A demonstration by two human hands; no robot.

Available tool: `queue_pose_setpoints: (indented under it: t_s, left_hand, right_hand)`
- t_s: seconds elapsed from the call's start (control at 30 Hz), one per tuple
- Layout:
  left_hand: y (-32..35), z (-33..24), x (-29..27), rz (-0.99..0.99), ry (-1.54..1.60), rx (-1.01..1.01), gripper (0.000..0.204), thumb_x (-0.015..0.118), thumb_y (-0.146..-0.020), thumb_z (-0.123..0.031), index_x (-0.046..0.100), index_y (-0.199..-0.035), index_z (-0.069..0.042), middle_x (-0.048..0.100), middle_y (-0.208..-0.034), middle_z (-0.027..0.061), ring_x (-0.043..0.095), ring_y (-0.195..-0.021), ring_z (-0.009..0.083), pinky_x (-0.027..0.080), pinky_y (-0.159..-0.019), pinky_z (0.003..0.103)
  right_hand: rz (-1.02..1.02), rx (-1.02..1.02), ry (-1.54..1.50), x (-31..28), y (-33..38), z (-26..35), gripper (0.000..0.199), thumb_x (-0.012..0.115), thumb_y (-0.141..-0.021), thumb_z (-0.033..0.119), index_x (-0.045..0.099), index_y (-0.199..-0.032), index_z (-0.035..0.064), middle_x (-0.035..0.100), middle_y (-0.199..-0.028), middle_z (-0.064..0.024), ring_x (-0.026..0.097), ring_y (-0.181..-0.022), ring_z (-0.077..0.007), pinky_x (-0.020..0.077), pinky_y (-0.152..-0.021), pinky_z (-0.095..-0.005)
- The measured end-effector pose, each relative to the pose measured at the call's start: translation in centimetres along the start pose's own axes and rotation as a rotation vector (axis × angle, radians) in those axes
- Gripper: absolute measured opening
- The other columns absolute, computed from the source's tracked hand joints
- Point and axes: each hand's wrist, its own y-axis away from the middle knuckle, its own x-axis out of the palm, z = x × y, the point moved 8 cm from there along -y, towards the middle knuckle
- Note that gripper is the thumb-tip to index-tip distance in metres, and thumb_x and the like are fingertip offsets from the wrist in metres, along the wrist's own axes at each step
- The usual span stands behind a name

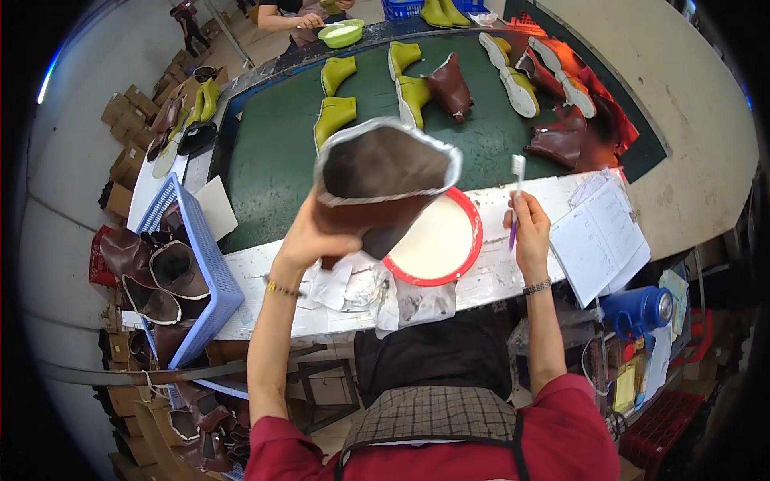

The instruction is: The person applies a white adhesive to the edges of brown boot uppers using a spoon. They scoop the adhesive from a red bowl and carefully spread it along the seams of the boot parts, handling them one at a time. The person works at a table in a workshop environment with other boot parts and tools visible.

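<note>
My left hand (309, 236) grips a brown leather boot upper (341, 218), slightly blurred, tilted so its dark inside and whitish edge face up. The upper hangs above the bench and covers the left part of a red-rimmed bowl (479, 231) of white liquid. To the right of the bowl, my right hand (531, 232) is closed round a toothbrush (518, 170) with a purple handle. Its white bristle head points away from me, apart from the upper. Crumpled, stained paper (417, 306) lies at the bench's near edge.
Yellow-green shoe lasts (335, 118) stand across the green work surface (273, 152), with brown uppers (451, 86) among them. At left, a blue basket (196, 264) holds several uppers. An open notebook (597, 236) and a blue jug (634, 313) are at right. Another person (301, 18) works opposite.
</note>
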Motion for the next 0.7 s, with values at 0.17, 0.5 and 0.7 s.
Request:
queue_pose_setpoints:
  t_s: [0.17, 0.5, 0.7]
  left_hand:
    - [-13.9, -2.5, 8.5, 0.291, -0.334, 0.287, 0.101, 0.085, -0.062, 0.001, 0.038, -0.152, -0.002, 0.054, -0.143, 0.0097, 0.049, -0.133, 0.0185, 0.038, -0.115, 0.034]
    - [-27.9, 11.2, 11.6, 0.406, -1.028, 0.377, 0.073, 0.089, -0.065, -0.019, 0.056, -0.13, -0.012, 0.063, -0.131, 0.0172, 0.062, -0.119, 0.0365, 0.05, -0.1, 0.044]
    - [-17.2, 0.3, 5.4, 0.116, -1.216, 0.628, 0.066, 0.086, -0.071, -0.02, 0.06, -0.131, -0.015, 0.059, -0.135, 0.0166, 0.056, -0.125, 0.0366, 0.047, -0.104, 0.047]
  right_hand:
    - [-0.206, 0.017, 0.0, -5.2, 0.4, -6.5, 0.021, 0.052, -0.109, 0.024, 0.055, -0.119, 0.0056, 0.056, -0.084, -0.0005, 0.042, -0.052, -0.0034, 0.0335, -0.042, -0.0204]
    - [-0.191, 0.047, 0.05, -2.9, 1.1, -5.7, 0.023, 0.049, -0.109, 0.021, 0.052, -0.122, 0.0033, 0.052, -0.08, 0.0009, 0.038, -0.053, -0.0018, 0.0295, -0.042, -0.0187]
    - [-0.216, 0.05, 0.119, -3.2, 1.2, -5.7, 0.023, 0.051, -0.109, 0.024, 0.053, -0.12, 0.0037, 0.051, -0.078, 0.0019, 0.037, -0.051, -0.0011, 0.0273, -0.041, -0.0179]
